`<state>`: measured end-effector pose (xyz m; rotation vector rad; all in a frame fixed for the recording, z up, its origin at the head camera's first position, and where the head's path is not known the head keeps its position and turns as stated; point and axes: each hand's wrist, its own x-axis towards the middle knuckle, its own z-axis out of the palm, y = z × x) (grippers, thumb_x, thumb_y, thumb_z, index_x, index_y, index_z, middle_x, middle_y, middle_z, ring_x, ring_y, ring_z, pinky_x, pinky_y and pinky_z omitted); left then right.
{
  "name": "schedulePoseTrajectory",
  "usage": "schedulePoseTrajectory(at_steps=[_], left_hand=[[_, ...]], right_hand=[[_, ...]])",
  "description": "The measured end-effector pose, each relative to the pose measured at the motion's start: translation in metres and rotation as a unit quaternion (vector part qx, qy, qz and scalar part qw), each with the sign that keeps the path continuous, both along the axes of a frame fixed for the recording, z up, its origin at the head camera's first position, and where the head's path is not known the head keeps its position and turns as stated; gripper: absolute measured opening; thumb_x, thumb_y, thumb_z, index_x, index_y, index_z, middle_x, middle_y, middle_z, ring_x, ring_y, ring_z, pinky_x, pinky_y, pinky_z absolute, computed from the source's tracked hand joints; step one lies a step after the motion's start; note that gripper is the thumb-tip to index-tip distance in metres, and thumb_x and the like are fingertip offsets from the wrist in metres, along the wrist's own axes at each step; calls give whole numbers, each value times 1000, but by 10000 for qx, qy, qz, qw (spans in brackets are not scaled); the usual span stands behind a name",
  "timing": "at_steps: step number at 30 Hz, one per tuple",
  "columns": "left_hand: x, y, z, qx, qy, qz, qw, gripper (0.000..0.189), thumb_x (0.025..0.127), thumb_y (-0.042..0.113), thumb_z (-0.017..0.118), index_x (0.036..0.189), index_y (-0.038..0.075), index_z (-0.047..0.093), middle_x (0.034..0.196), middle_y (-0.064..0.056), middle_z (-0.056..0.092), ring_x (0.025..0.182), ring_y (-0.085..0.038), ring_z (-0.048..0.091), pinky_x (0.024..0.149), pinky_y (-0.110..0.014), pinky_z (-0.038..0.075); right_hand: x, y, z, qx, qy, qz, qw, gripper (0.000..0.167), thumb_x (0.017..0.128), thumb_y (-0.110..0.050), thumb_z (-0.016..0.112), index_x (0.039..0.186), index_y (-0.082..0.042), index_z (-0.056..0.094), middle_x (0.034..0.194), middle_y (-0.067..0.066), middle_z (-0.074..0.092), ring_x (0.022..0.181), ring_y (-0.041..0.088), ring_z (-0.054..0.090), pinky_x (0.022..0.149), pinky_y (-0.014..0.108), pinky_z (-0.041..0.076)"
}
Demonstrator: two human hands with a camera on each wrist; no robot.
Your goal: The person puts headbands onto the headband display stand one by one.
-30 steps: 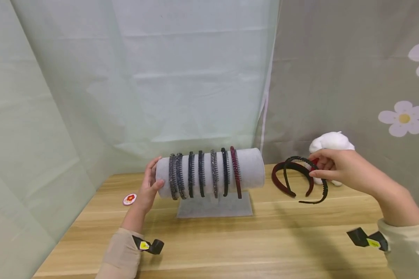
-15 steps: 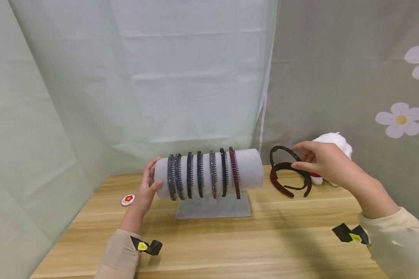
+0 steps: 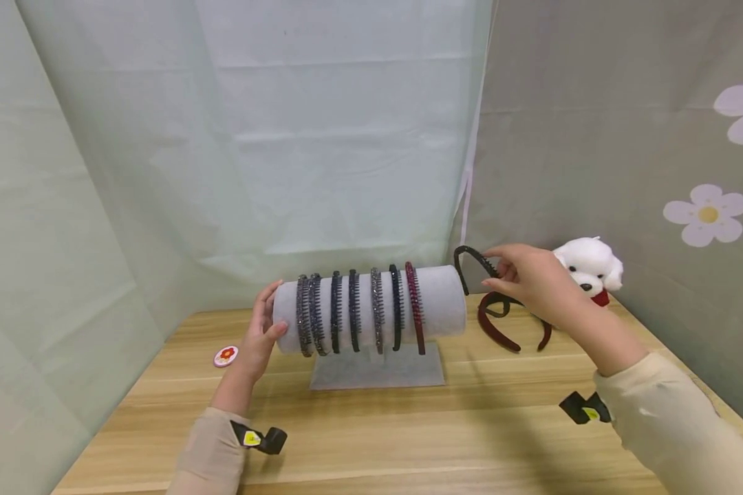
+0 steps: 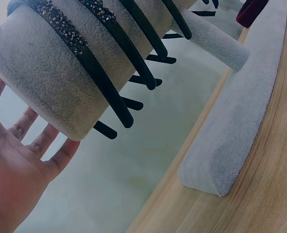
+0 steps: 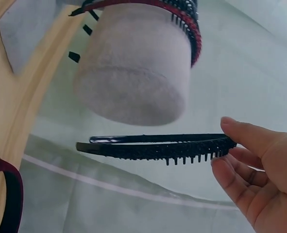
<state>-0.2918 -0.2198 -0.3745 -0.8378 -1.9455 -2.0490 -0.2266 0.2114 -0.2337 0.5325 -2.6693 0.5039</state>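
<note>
A grey plush headband display stand (image 3: pixel 444 302) stands on the table, its horizontal roll raised above a flat base (image 3: pixel 378 371). Several headbands ring the roll, mostly dark and sparkly; a red one (image 3: pixel 415 302) sits furthest right. At the roll's left end, my left hand (image 3: pixel 259 344) holds it, thumb in front and fingers behind. My right hand (image 3: pixel 532 278) pinches a black toothed headband (image 5: pixel 158 149) by its curved top. In the right wrist view that headband hangs just beyond the roll's bare right end, apart from it, its two tips toward the stand side.
A wide dark red headband (image 3: pixel 498 333) lies on the wooden table (image 3: pixel 371 440) beneath my right hand. Behind it sits a white plush dog (image 3: pixel 588 265). A round flower badge (image 3: pixel 225 356) lies at the left. Curtains (image 3: pixel 347 137) close off the back.
My right hand has carried the black headband leftward, from over the red headband to beside the roll's right end. The plush dog's face has come into sight. My left hand stays put.
</note>
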Motion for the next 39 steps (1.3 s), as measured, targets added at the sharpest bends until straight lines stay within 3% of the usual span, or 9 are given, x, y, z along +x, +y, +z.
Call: schedulePoseTrajectory(at_steps=[20, 33, 39], left_hand=[[-1, 1, -1, -4, 7, 13, 10000, 62, 93, 32, 62, 146, 30, 28, 135, 8, 40, 109, -6, 45, 86, -21, 43], [-2, 2, -1, -86, -67, 69, 9999, 64, 93, 33, 61, 147, 29, 27, 135, 7, 40, 108, -6, 45, 85, -21, 44], [-3, 3, -2, -64, -29, 25, 10000, 65, 94, 32, 61, 148, 27, 26, 136, 7, 40, 108, -6, 45, 86, -21, 44]], right_hand=[[-14, -30, -21, -26, 315, 226, 9992, 41, 85, -16, 72, 120, 0, 62, 84, 8, 59, 72, 18, 53, 68, 33, 46], [-11, -44, -34, -235, 356, 8, 9991, 38, 82, -18, 76, 113, 0, 64, 80, 6, 58, 70, 16, 53, 68, 34, 46], [-7, -50, -38, -530, 164, -223, 9982, 39, 82, -20, 76, 112, 2, 64, 83, 9, 56, 74, 18, 55, 70, 36, 49]])
